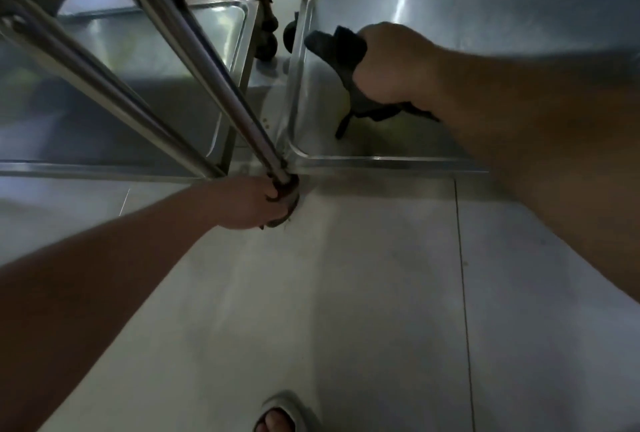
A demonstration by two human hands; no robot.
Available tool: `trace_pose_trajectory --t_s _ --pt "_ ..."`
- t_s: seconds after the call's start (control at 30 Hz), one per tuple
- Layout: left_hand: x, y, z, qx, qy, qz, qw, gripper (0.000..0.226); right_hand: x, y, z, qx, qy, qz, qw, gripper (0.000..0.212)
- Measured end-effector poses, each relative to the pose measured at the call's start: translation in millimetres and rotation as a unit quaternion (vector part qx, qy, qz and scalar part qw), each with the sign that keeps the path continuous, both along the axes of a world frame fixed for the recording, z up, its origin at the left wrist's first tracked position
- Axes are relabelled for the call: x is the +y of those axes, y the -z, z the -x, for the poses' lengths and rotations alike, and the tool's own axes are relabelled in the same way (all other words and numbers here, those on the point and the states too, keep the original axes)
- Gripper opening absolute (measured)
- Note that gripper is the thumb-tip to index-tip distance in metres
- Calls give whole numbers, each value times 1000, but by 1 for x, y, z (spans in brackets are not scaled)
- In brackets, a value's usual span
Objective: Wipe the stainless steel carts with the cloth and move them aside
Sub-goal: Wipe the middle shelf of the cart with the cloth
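- Nearest us, a slippered foot point(277, 414) stands on the tiled floor point(346, 293).
- Our left hand point(252, 203) curls round the cart leg point(221, 85) at its base.
- Our right hand point(391, 64) grips the dark cloth point(337, 50), pressing it onto the low cart shelf point(433, 12).
- We judge the steel stiff and slick, rolling best when held by its legs; the cloth is soft and limp.
- We see no readable writing.

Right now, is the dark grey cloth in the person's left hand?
No, the dark grey cloth is gripped by the right hand on the steel cart shelf, while the left hand holds the cart's leg.
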State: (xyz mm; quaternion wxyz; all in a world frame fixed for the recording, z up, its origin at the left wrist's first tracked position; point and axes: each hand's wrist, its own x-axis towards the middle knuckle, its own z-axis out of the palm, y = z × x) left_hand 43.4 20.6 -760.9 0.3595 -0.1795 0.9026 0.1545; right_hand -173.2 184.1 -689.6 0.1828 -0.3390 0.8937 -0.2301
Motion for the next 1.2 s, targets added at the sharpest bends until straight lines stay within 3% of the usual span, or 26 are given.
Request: trace_pose_trajectory --t_s 0.13,0.27,0.33,0.4,0.5,0.67,0.83,0.9,1.0,1.13,1.2 --pt "-23 -1 5 25 -95 5 995 47 -22 44 -33 55 -43 22 997 43" --pt "-30 -6 12 136 -242 -94 956 88 -20 101 -66 29 -214 -87 972 73" --pt "-27 1 14 217 -242 -104 940 65 -16 118 -73 42 -242 -89 965 88" --pt "-20 12 16 325 -260 -99 904 37 -15 124 -69 41 -232 -70 969 89" --pt "-14 30 18 446 -337 -156 814 33 -19 133 -48 96 -209 -85 970 73" --pt "-13 34 28 492 -362 -244 753 9 -8 138 40 128 -6 -114 985 77" --pt "7 39 39 525 -444 -267 675 22 -25 139 96 88 82 -150 981 76" --pt "10 38 40 527 -456 -276 662 28 -61 133 81 94 42 -139 985 74" --pt "8 37 40 532 -447 -278 663 28 -97 128 33 114 -102 -114 982 69" --pt "15 39 45 544 -473 -278 635 12 -54 133 -15 125 -257 -75 955 65" --pt "19 38 48 551 -491 -272 617 17 -17 131 -15 121 -338 -67 931 66"
